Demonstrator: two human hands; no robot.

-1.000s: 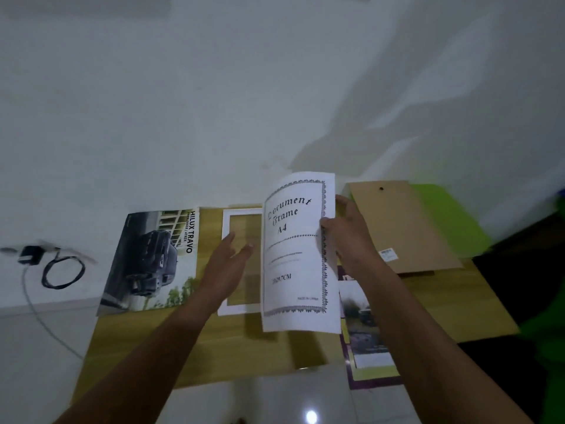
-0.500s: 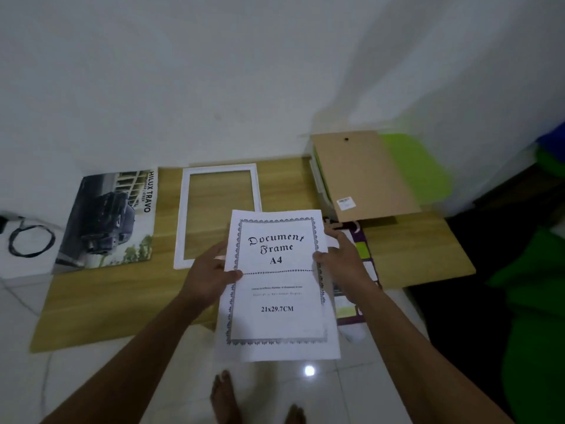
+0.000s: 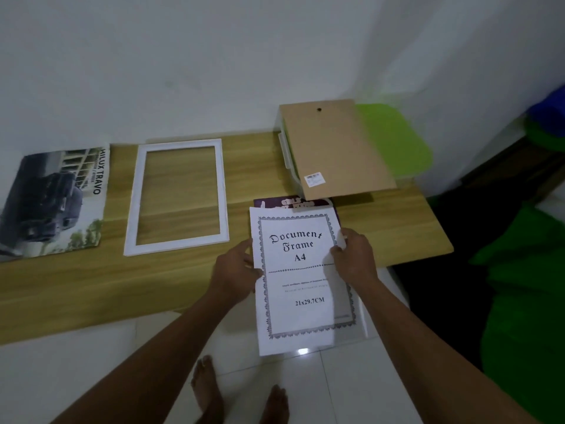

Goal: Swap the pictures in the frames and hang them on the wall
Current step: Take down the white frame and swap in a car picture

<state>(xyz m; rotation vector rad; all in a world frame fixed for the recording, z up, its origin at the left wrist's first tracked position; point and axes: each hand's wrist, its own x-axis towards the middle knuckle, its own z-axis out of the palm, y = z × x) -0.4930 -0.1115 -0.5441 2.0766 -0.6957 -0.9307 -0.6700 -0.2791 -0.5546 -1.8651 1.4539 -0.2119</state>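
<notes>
Step in hand: You have the stock paper insert out of its frame and between your two hands, so the swap looks to be at the clearing-out stage, with no picture yet in a frame and nothing hung.
Left hand: Your left hand grips the insert's left edge, with the thumb on its printed face and the fingers hidden behind.
Right hand: Your right hand pinches the right edge near the top, and the paper curls slightly at the fingertips.
Insert: It spans the gap between your hands, its far end over the counter and its near end out over the floor.
Under the insert: A clear sheet seems to show past the right and lower edges; I cannot tell if you grip it too.
Purple picture: The purple picture lies just beyond your hands, mostly covered by the insert.
White frame: The white frame lies open and unfilled, left of your left hand and a little beyond it.
Car picture: The car picture is well to the left, past the frame.
Backing board: The backing board rests beyond your right hand.
Next move: Probably lay the insert aside, free one hand, and bring a picture to the white frame. Release evenly, or the thin sheet may crease.
</notes>
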